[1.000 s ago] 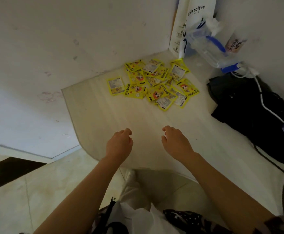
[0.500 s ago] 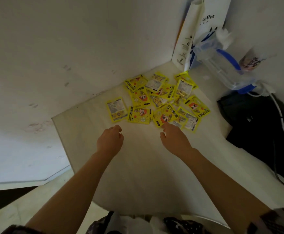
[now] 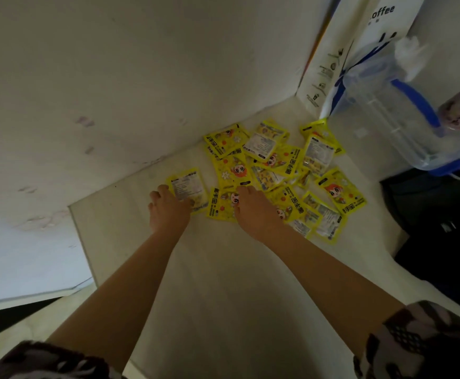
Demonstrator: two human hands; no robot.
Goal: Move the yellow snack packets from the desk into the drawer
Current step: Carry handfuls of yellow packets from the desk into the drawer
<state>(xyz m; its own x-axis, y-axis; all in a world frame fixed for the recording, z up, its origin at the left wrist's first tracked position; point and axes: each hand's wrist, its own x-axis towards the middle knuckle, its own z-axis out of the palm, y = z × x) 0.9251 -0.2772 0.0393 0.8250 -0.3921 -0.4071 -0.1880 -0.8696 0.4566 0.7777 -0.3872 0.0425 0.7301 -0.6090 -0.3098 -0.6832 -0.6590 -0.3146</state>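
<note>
View: head camera, looking down at a desk corner.
Snack packets: a loose pile of yellow snack packets (image 3: 275,170) lies flat on the pale desk (image 3: 223,283), close to the back wall, some overlapping, some printed side up, some label side up. None has left the desk; no drawer is in view.
Lone packet: 1 packet (image 3: 189,187) lies label side up just left of the pile, apart from most of the others.
Left hand: the left hand (image 3: 168,207) rests on the near edge of the lone packet, fingers curled down over it. Whether they already pinch it I cannot tell.
Right hand: the right hand (image 3: 253,209) lies on the near edge of the pile, covering part of a packet (image 3: 220,205) with a cartoon face. Its fingertips are hidden, so its hold is also unclear.
Handling, as a judgement: the packets look thin, light, soft and glossy, so likely slippery and prone to sliding over each other. Flat on the desk they give little to grab; lifting an edge or corner with the fingertips, or sweeping several together into a stack before pinching, should serve best.
Nearby: a white paper bag (image 3: 341,58), a clear jug with a blue handle (image 3: 387,113) and a black bag (image 3: 442,228) stand to the right.
</note>
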